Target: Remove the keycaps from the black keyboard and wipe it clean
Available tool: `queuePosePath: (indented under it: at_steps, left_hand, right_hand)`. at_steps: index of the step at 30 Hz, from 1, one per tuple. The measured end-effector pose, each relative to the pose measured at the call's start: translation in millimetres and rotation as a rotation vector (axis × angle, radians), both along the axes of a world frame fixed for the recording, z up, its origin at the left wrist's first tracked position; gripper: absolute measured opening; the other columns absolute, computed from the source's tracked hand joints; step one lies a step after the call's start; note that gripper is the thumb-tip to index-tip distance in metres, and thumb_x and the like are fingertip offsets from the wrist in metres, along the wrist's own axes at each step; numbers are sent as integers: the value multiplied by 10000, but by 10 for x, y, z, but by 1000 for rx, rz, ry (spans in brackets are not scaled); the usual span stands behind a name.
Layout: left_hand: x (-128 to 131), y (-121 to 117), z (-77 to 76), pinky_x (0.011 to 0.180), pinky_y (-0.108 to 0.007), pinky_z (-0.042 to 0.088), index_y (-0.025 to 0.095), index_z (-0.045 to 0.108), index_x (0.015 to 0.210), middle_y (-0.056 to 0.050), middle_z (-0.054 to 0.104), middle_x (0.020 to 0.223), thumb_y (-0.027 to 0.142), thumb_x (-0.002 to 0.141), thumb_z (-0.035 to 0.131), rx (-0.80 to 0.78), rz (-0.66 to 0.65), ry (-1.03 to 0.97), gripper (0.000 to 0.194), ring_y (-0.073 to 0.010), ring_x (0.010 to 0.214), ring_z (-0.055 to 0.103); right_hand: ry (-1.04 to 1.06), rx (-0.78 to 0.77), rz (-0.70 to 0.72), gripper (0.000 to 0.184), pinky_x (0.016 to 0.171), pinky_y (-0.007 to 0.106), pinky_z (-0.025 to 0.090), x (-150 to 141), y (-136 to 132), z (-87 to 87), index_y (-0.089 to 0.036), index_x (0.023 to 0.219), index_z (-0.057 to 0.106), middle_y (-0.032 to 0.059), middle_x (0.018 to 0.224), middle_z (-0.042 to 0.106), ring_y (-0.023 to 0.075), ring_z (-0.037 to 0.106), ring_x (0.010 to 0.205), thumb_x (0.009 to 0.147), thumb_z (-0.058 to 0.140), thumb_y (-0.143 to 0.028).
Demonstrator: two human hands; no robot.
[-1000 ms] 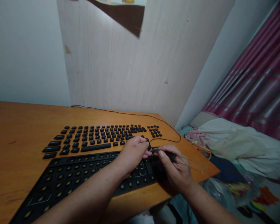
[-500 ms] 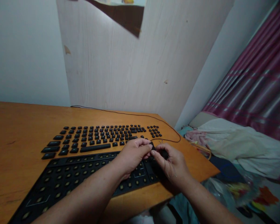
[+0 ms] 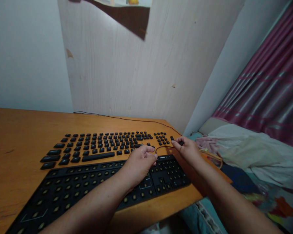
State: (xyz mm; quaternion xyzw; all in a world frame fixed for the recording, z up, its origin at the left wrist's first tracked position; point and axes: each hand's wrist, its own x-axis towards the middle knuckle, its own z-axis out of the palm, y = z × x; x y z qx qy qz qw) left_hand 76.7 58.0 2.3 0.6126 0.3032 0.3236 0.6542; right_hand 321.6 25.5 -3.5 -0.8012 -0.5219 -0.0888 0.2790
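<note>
A black keyboard base, bared of keycaps over most of its face, lies along the front of the desk. My left hand hovers over its right half, thumb and forefinger apart, nothing visible between them. Farther right, my right hand is closed around the dark handle of a keycap puller, mostly hidden by the fingers. A black keycap is at my right fingertips, beside the group of small loose keycaps; whether the fingers still grip it, I cannot tell.
Rows of loose black keycaps lie behind the base, with a long space bar nearest it. A thin cable runs along the desk's back edge. Right of the wooden desk are a bed with rumpled cloth and a curtain.
My hands have parted. The right went from beside the left hand to the right and back, carrying the puller; a keycap now shows at its fingertips. The left has stayed over the base.
</note>
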Motion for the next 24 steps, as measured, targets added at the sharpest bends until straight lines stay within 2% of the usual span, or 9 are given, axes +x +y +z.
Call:
queuePosePath:
  at_steps: [4, 8, 15, 24]
  left_hand:
    - [-17, -36, 56, 678, -261, 425, 144, 597, 1050, 6, 624, 735, 328, 775, 617, 53, 15, 52, 332, -153, 707, 592]
    - [-24, -44, 62, 607, -242, 380, 149, 609, 1014, 30, 571, 688, 314, 752, 613, 86, 16, 96, 309, -133, 638, 527]
    - [-11, -25, -6, 632, -249, 398, 157, 605, 974, -7, 611, 747, 350, 767, 598, 97, -3, 87, 283, -149, 690, 548]
    - [-11, -26, -50, 619, -245, 401, 175, 614, 937, -12, 639, 735, 346, 761, 620, 83, -19, 70, 245, -148, 670, 565]
  right_hand:
    - [-10, -102, -94, 270, 523, 255, 319, 463, 279, -53, -200, 682, 642, 33, 632, 651, 165, 558, 590, 799, 584, -436]
    - [0, -210, -135, 276, 493, 260, 296, 672, 453, -145, -212, 623, 642, 34, 596, 645, 163, 542, 540, 742, 629, -461]
    - [1, -295, -149, 291, 530, 243, 349, 776, 650, -254, -204, 660, 685, 64, 678, 689, 178, 610, 632, 748, 617, -472]
    - [-26, -295, -170, 311, 551, 253, 352, 773, 687, -305, -213, 706, 674, 71, 751, 703, 188, 616, 666, 752, 611, -514]
